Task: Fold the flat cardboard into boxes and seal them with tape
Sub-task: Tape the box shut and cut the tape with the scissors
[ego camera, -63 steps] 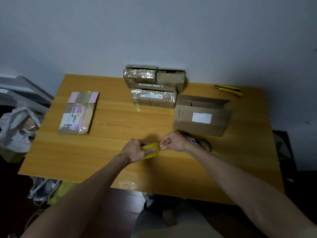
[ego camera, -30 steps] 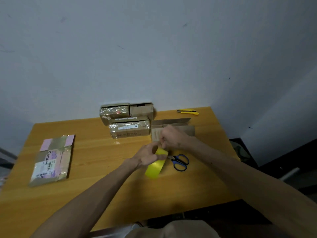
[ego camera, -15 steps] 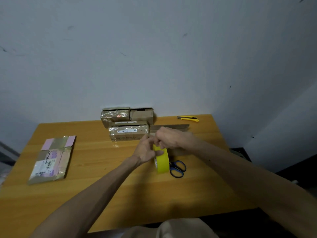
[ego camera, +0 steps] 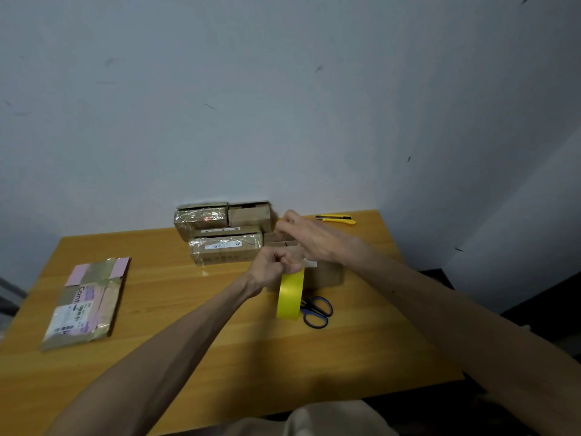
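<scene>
Yellow tape hangs on edge above the middle of the table, its top gripped in the left hand, whose fingers curl round the rim. The right hand is raised just above and behind it. Its fingertips are drawn together as if on a peeled end, but the strip is too blurred to make out, so I cannot tell whether it holds anything.

Behind both hands stands the open box, flaps up, near the far edge. Beside it, three sealed boxes are stacked against the wall. One flat lies near the left edge, not yet folded. The scissors lie just under the tape, and a knife sits at the far right corner.

The step looks like freeing a length of tape for the open box. To do it well:

- **Hold the roll loosely.** The left hand should pin it without squeezing, so that it can turn.
- **Pull straight.** Draw the end off in line with the roll, because a skewed pull tears or narrows the strip.
- **Keep it taut.** Don't let the sticky side fold back on itself.
- **Close the flaps first.** Shut them flush before laying the tape along the seam.
- **Cut cleanly.** The scissors are within reach.
</scene>
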